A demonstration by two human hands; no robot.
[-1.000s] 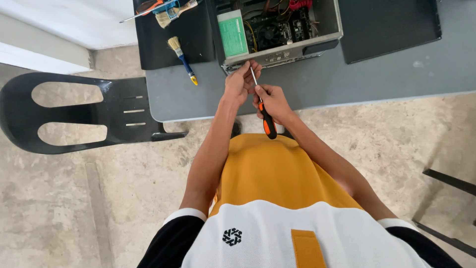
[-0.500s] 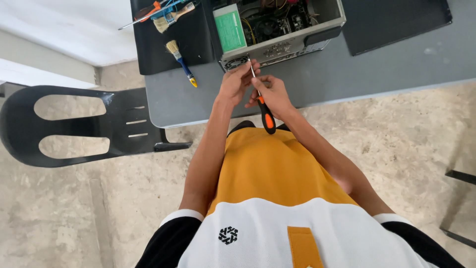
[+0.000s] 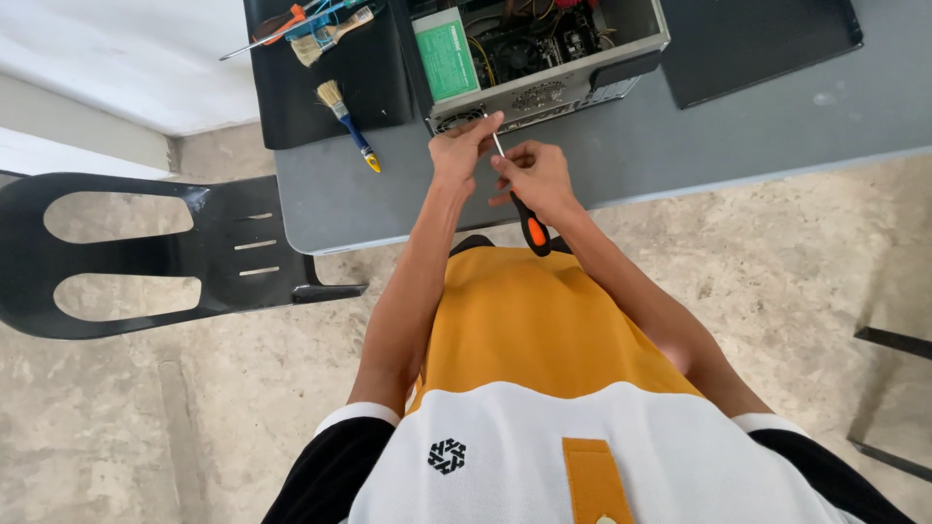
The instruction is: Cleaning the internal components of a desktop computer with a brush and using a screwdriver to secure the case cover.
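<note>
My right hand point(image 3: 540, 180) grips a screwdriver point(image 3: 530, 229) with a black and orange handle; its metal shaft points up toward the rear panel of an open computer case point(image 3: 544, 58) lying on the grey table point(image 3: 680, 146). My left hand point(image 3: 462, 147) pinches the shaft near its tip, right against the case's back edge. Inside the case I see a green-labelled power supply point(image 3: 447, 58), cables and a board.
A black mat point(image 3: 330, 78) at the table's left holds a blue-handled brush point(image 3: 348, 122), another brush and an orange-handled tool point(image 3: 277, 23). A black side panel point(image 3: 757, 44) lies at the right. A black plastic chair point(image 3: 146, 252) stands to my left on the concrete floor.
The view has shifted slightly, so the table and case sit further right. Both hands stay on the screwdriver at the case's rear; my left fingers sit nearer the tip.
</note>
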